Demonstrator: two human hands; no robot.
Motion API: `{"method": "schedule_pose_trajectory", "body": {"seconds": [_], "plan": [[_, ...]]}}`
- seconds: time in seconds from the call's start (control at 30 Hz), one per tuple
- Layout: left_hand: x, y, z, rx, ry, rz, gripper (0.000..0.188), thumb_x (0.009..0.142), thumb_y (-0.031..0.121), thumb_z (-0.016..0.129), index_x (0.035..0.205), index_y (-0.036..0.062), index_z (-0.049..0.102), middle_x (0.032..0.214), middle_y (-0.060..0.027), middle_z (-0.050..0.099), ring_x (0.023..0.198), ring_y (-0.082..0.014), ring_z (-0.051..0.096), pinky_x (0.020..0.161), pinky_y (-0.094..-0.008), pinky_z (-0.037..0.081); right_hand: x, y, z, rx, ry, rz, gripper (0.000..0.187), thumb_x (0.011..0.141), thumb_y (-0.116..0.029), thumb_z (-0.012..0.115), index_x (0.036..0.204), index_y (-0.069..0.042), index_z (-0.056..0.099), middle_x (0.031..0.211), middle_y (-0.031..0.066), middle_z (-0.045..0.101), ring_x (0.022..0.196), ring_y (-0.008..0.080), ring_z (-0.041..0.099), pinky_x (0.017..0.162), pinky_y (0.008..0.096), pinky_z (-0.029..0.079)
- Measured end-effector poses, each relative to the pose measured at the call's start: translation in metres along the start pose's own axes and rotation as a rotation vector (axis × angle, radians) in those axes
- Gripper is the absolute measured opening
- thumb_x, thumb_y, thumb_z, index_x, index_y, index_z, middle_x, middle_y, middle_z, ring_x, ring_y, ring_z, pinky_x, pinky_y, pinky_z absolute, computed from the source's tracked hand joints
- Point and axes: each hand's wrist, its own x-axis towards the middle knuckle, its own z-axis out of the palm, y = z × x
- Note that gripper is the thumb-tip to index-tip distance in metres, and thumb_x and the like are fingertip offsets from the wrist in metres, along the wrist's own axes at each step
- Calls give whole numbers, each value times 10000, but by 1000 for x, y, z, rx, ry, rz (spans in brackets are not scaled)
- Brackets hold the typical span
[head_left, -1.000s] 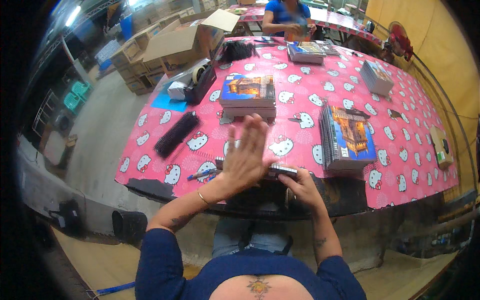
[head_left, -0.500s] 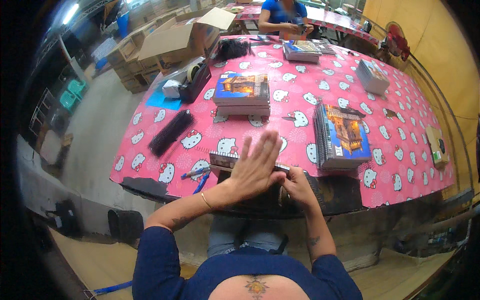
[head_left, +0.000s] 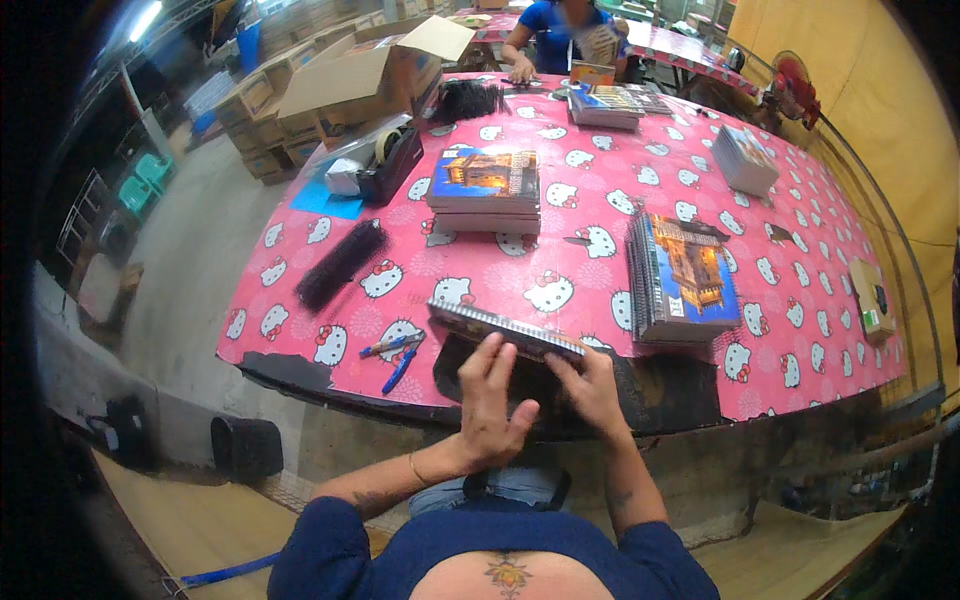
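Observation:
A spiral-bound book [head_left: 505,328] stands tilted near the table's front edge, its coil binding running along the top. My right hand [head_left: 592,392] grips its right end, thumb on the near side and fingers mostly hidden behind. Against the book's near face rest the fingertips of my left hand [head_left: 492,400], which is open with its fingers stretched out. Blue-handled pliers [head_left: 402,362] lie to the left on the pink table. Farther left is a bundle of black binding coils [head_left: 342,265]. A stack of coil-bound books [head_left: 685,275] sits to my right.
Unbound book stacks stand mid-table [head_left: 485,190], far right [head_left: 745,160] and at the back [head_left: 605,105]. A tape dispenser [head_left: 390,165] and an open cardboard box [head_left: 350,85] are at the far left. A co-worker in blue [head_left: 560,45] sits across the table. A small box [head_left: 873,300] lies rightmost.
My left hand has dropped from above the book's top edge to its near face. The book has tilted and shows more of its binding. The co-worker's hands have moved apart.

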Motion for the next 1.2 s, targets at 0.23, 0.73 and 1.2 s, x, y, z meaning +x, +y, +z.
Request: {"method": "schedule_pose_trajectory", "body": {"seconds": [0.23, 0.73, 1.2], "plan": [[9, -32, -16, -1112, -281, -721, 460, 1043, 310, 459, 1348, -30, 516, 1357, -197, 529, 1285, -297, 496, 1108, -384, 348, -63, -19, 36, -398, -86, -581, 435, 770, -268, 837, 1149, -123, 681, 1263, 92, 573, 1168, 321, 544, 974, 428, 450], [-17, -79, -97, -464, -58, -916, 374, 1024, 298, 496, 1307, 68, 579, 1055, -119, 628, 904, -264, 653, 795, -463, 505, 55, -52, 66, -958, 87, -661, 184, 885, -217, 684, 1034, -110, 678, 866, 51, 687, 823, 235, 668, 805, 392, 452], [14, -39, -81, -1197, -40, -1089, 421, 1060, 297, 403, 1227, -45, 585, 1013, -193, 689, 784, -280, 703, 712, -382, 605, 54, -55, 69, -838, 138, -685, 136, 826, -183, 726, 945, -142, 675, 834, 22, 656, 757, 221, 648, 739, 370, 442]]}}
